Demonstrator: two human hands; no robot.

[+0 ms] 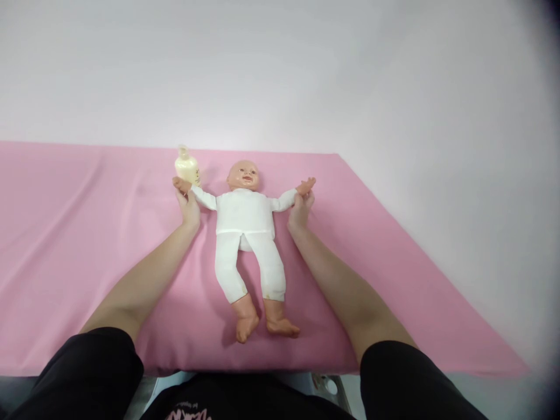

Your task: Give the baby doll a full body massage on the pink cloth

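Note:
A baby doll [245, 224] in a white suit lies on its back on the pink sheet [65, 233], head away from me, arms spread wide. My left hand [189, 205] grips the doll's arm on the left side, near its wrist. My right hand [301, 209] grips the doll's other arm near the wrist. A small pale yellow bottle [187, 166] stands just beyond the doll's hand on the left side.
The pink sheet covers a padded surface that ends at a front edge [245, 368] close to my body. A plain white wall [280, 70] rises behind it. The sheet's right edge [420, 245] runs diagonally.

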